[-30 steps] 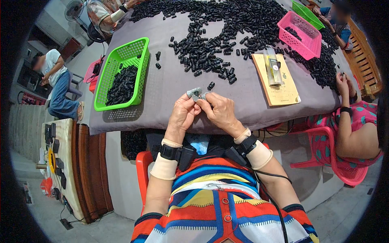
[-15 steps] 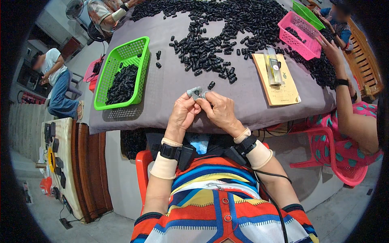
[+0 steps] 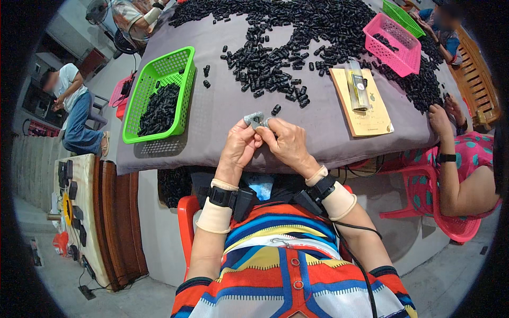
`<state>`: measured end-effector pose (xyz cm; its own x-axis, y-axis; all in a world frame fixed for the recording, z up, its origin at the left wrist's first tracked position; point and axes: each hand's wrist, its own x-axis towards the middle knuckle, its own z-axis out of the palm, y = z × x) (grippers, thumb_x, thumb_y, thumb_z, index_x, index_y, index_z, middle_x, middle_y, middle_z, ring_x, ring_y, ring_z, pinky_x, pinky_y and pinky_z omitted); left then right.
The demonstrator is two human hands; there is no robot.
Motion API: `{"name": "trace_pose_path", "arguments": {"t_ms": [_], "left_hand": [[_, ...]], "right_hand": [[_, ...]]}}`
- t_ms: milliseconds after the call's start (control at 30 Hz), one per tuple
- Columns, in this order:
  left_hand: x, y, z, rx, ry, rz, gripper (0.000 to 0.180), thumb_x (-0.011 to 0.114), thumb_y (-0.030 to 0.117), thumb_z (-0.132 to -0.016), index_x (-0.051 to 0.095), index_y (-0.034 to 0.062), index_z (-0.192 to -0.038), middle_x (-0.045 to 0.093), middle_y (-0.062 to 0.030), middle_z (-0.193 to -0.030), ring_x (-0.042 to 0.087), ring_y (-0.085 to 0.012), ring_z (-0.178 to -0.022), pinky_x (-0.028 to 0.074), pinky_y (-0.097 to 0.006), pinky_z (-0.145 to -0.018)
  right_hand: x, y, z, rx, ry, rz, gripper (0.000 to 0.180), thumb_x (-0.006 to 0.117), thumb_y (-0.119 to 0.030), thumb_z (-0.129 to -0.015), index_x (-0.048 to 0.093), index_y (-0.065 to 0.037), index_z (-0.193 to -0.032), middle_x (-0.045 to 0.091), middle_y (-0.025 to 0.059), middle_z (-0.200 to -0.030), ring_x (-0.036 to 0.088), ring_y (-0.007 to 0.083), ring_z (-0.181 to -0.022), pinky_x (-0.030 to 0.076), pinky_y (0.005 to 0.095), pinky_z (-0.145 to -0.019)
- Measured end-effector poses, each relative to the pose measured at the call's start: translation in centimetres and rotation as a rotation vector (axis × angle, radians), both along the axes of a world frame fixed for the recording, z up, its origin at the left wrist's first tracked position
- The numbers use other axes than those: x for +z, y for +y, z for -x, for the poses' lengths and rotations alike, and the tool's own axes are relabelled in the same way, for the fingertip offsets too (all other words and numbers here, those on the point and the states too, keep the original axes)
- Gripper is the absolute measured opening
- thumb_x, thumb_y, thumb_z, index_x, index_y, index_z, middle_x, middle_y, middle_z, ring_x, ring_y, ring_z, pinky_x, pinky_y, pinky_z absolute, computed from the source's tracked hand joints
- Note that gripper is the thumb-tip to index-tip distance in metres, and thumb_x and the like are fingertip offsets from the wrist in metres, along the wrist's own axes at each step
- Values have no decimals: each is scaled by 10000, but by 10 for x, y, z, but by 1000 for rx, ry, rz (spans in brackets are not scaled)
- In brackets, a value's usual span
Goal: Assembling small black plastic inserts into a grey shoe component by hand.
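Note:
My left hand [image 3: 239, 147] and my right hand [image 3: 289, 144] meet above the near part of the table, fingertips pinched together. Something grey [image 3: 254, 118] shows at the fingertips, perhaps a wrapping on the fingers; I cannot tell. Whatever lies between the fingers is too small and covered to name. Just beyond my hands lies a single short black ribbed cylinder [image 3: 276, 109]. Many more such black pieces [image 3: 270, 69] are heaped farther out. To the left, a green plastic basket [image 3: 186, 100] holds a pile of the black pieces.
A yellow booklet [image 3: 371, 124] lies on the right with a clear plastic case [image 3: 359, 90] on top. Beyond it stands a pink basket [image 3: 408, 58], with a green basket [image 3: 405, 20] behind. A co-worker's hands [image 3: 442, 117] are at the right table edge. Grey cloth [image 3: 212, 127] covers the table.
My hands stay in nearly the same place, with only slight finger movement. The co-worker's raised hand on the right has come down from the pink basket to the table edge.

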<state>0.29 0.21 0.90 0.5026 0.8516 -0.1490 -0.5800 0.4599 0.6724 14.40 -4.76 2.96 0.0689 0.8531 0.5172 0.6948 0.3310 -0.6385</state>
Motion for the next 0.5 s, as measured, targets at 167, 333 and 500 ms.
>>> {"name": "trace_pose_path", "arguments": {"t_ms": [167, 333, 500], "left_hand": [[4, 0, 0, -3, -8, 29, 169, 520, 59, -900, 573, 17, -1054, 596, -42, -793, 535, -98, -607, 443, -230, -518], [-1, 0, 1, -2, -11, 11, 162, 504, 81, -914, 569, 24, -1051, 594, -36, -789, 530, -96, -604, 439, -233, -520], [-4, 0, 1, -11, -3, -26, 204, 526, 31, -878, 547, 17, -1080, 586, -22, -864, 487, -61, -625, 431, -189, -528]], "right_hand": [[0, 0, 0, -2, 14, -13, 284, 602, -315, -842, 545, -72, -706, 580, 100, -671, 583, 316, -576, 427, 399, -466], [1, 0, 0, -6, 18, -20, 280, 605, -310, -838, 545, -73, -701, 582, 100, -670, 585, 315, -575, 428, 397, -464], [-1, 0, 1, -11, 31, -13, 274, 607, -304, -831, 545, -78, -689, 579, 97, -659, 581, 313, -564, 425, 396, -459]]}}
